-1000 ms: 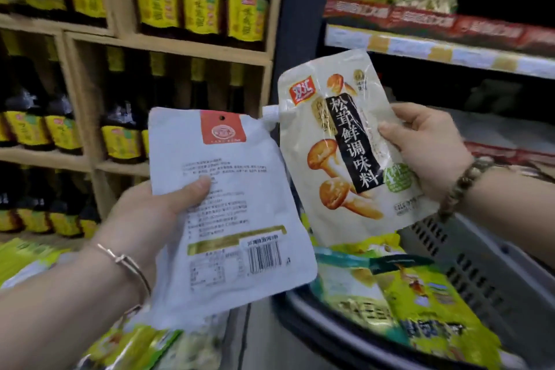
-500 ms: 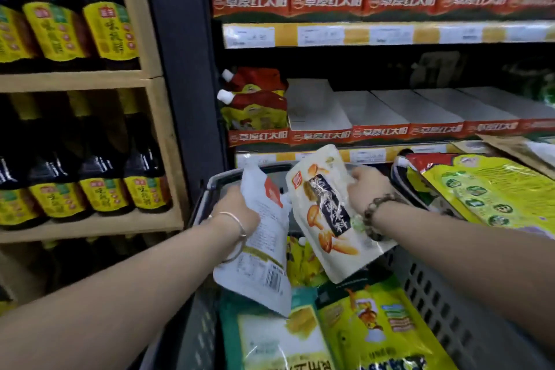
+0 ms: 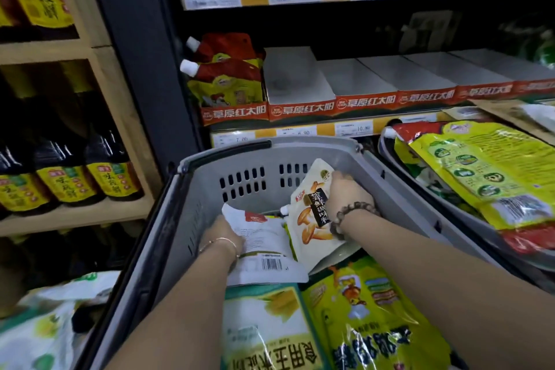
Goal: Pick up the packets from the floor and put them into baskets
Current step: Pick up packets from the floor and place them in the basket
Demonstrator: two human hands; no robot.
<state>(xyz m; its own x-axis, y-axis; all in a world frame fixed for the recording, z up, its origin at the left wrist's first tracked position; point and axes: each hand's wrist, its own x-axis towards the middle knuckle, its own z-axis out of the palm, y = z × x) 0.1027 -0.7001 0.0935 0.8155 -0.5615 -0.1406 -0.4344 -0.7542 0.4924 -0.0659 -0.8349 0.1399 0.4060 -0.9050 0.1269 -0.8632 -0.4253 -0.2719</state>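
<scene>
Both my hands are down inside a grey plastic basket (image 3: 210, 186). My left hand (image 3: 220, 236) grips a white spouted packet (image 3: 264, 249), printed back and barcode facing up, lying low in the basket. My right hand (image 3: 345, 192) holds a white mushroom-seasoning packet (image 3: 312, 219) that leans tilted against the first one. Two large packets lie nearer me in the basket: a green and white one (image 3: 270, 327) and a yellow-green one (image 3: 369, 318).
A second basket (image 3: 387, 156) at the right holds yellow-green packets (image 3: 486, 174). Behind stand store shelves with red and yellow spouted pouches (image 3: 228, 81) and white display boxes (image 3: 297, 81). A wooden shelf at the left carries dark sauce bottles (image 3: 111, 171). More packets (image 3: 45, 324) lie at lower left.
Both hands have moved forward and down, from holding the two packets up in front of me to lowering them into the grey basket. The view has tilted down and right.
</scene>
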